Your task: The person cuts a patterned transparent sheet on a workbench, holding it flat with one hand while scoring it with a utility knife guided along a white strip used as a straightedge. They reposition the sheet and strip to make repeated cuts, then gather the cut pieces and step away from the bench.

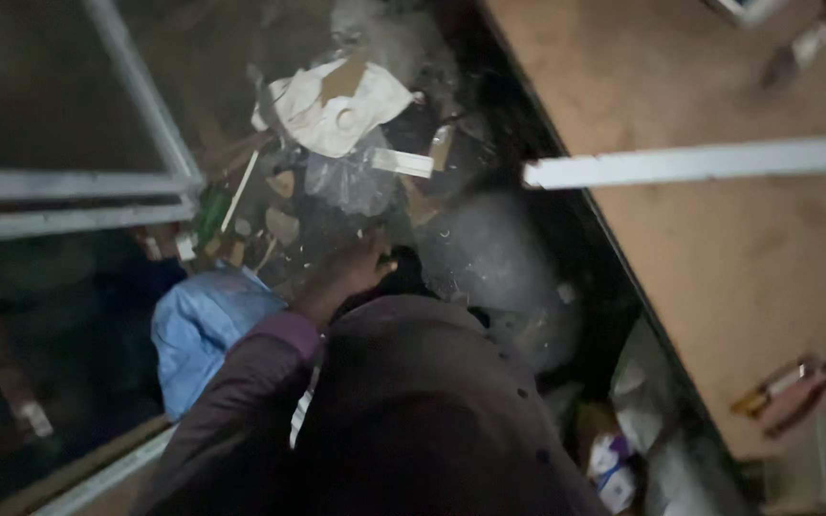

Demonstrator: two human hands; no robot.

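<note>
While the dark-sleeved left hand (356,268) reaches down into floor debris, grip state can't be told, fingers blurred and dim. Crumpled clear plastic bag (348,182) just beyond the grip, white torn paper sheet (336,110) further beyond. Blue plastic bag (198,330) beside the forearm. Right hand out of frame

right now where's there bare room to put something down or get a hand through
The brown board is mostly bare between the white strip and the tool near its lower edge. The floor heap is crowded: the left hand reaches among the clear plastic, white mask and blue bag. The right hand is out of view.
</note>
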